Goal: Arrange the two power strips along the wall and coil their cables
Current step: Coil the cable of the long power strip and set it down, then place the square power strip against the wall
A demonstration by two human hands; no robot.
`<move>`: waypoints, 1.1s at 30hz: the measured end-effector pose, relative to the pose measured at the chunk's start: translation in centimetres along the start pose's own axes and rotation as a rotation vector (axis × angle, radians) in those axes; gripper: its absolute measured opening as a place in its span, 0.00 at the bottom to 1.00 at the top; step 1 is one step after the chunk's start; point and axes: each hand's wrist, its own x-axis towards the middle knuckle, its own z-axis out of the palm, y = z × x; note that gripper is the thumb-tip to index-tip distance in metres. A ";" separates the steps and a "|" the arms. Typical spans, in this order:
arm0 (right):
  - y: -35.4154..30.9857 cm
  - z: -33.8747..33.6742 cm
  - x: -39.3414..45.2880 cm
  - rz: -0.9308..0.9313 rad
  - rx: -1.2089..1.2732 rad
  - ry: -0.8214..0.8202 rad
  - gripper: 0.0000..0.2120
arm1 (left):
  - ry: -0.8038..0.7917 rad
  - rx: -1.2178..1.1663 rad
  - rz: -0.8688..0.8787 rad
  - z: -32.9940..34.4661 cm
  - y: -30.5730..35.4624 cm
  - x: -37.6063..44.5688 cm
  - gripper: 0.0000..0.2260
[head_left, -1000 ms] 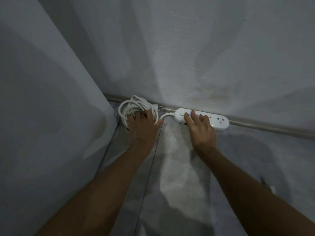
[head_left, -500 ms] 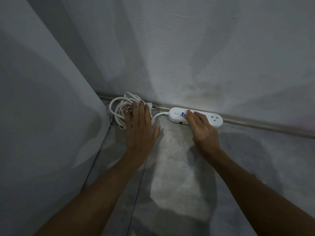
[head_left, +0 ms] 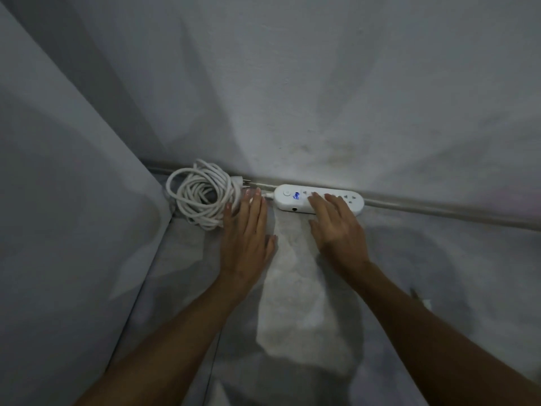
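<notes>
Both hands lay flat, gripping nothing, left hand (head_left: 246, 244) beside the coiled cable (head_left: 202, 197), right hand (head_left: 339, 230) on one power strip (head_left: 292, 197) against the wall (head_left: 322, 83); a second strip was not visible.

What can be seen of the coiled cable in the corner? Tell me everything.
The coiled cable is white and looks like smooth plastic, wound into a loose, uneven bundle of many loops lying flat on the floor in the corner, against the foot of the wall. Its plug pokes out on the side toward the power strip. The left hand, fingers straight, touches the bundle's near right edge.
</notes>
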 end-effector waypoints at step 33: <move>12.1 -28.2 -32.2 1.312 -0.040 -0.391 0.22 | -0.615 -0.862 0.537 -13.4 32.6 -15.9 0.17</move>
